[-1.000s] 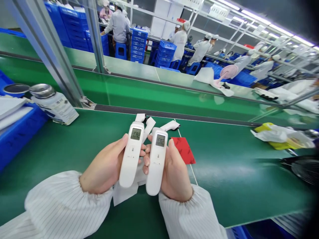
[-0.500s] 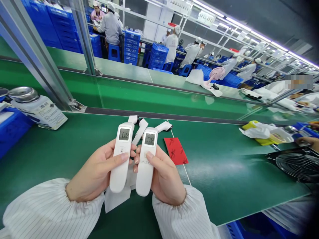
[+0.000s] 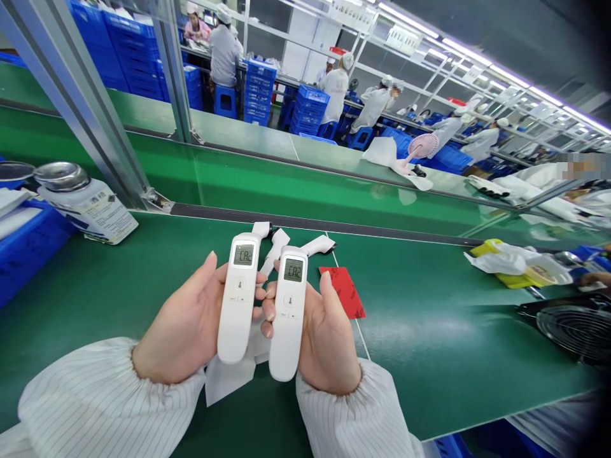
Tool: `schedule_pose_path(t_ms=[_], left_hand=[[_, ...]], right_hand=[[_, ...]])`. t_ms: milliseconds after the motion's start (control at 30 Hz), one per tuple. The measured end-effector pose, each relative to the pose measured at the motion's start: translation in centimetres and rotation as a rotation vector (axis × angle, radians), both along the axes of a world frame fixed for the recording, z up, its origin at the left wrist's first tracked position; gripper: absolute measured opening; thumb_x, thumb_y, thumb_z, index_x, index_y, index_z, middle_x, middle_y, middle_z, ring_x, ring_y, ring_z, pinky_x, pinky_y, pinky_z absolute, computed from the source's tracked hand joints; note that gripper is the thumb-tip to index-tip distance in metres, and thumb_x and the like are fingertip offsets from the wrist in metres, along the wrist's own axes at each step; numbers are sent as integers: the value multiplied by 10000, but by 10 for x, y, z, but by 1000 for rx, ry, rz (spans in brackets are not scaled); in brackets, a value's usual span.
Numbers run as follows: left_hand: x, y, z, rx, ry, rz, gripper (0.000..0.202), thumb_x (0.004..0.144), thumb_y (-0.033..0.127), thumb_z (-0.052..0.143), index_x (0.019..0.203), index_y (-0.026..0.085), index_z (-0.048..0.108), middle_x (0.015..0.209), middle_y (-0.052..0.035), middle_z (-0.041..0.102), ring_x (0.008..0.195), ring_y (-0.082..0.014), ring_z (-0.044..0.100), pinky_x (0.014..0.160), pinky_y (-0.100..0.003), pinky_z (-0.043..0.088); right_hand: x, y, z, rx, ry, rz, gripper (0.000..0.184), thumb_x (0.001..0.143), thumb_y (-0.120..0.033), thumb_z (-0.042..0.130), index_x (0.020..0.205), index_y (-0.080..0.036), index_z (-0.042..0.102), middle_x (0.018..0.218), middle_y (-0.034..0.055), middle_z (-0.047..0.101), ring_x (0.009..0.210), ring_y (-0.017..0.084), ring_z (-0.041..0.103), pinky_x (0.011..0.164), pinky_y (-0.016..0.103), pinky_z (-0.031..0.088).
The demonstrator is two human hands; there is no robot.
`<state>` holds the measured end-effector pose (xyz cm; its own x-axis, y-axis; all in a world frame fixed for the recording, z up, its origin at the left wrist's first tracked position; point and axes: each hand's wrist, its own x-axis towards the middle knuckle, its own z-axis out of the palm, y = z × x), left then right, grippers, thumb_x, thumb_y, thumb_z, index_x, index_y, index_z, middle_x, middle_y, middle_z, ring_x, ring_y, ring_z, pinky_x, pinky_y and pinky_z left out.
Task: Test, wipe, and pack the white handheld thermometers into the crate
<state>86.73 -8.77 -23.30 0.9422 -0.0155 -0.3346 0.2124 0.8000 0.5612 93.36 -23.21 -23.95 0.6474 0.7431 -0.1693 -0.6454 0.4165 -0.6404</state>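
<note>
My left hand (image 3: 184,327) grips a white infrared thermometer (image 3: 237,298) upright, its lit display facing me. My right hand (image 3: 329,337) grips a second white thermometer (image 3: 288,312) beside it, also with a lit display. Both thumbs rest at the outer edges of the bodies, off the buttons. Two more white thermometers (image 3: 296,245) lie on the green bench (image 3: 119,286) just beyond my hands. A white cloth (image 3: 229,378) lies under my hands. A red square pad (image 3: 344,291) lies right of my right hand.
A metal-lidded can (image 3: 86,200) and blue crates (image 3: 23,245) stand at left. A yellow tray with white bags (image 3: 520,267) and a black fan (image 3: 573,327) sit at right. Beyond a green conveyor (image 3: 286,184), workers in white sit at benches.
Both thumbs have lifted off the thermometers' buttons and moved back to the outer sides. The left display's reading has changed.
</note>
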Motion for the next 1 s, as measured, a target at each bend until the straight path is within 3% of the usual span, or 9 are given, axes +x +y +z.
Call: schedule_pose_path(t_ms=[233,400,700,1000], left_hand=[[1,0,3,-90,-24,-6,582,935,540,304,1103,68,601,987,-178,602,863,-301,608,755,-461,524],[3,-2,3,-121,-63,-9,616,941,547,262,1093,56,600,945,-169,586,816,-274,584,744,-446,497],[4,-2,-4,-168,-250,-22,632,941,564,211,1059,77,596,983,-183,560,802,-274,558,711,-425,439],[4,-2,-5,-194,-205,-13,617,933,570,265,1063,64,592,960,-174,566,794,-264,565,724,-422,454]], right_hand=[[3,0,2,-7,2,-8,640,924,-620,246,932,-133,660,783,90,594,661,167,560,599,282,454],[3,1,2,-46,-6,-6,616,939,-580,236,1065,-135,642,790,96,598,655,172,548,600,294,454],[3,-1,0,-43,17,28,591,931,-581,283,1131,-139,620,846,95,599,660,169,549,615,304,473],[4,0,0,-43,9,19,596,931,-579,279,1143,-134,614,847,95,596,673,176,550,634,307,463]])
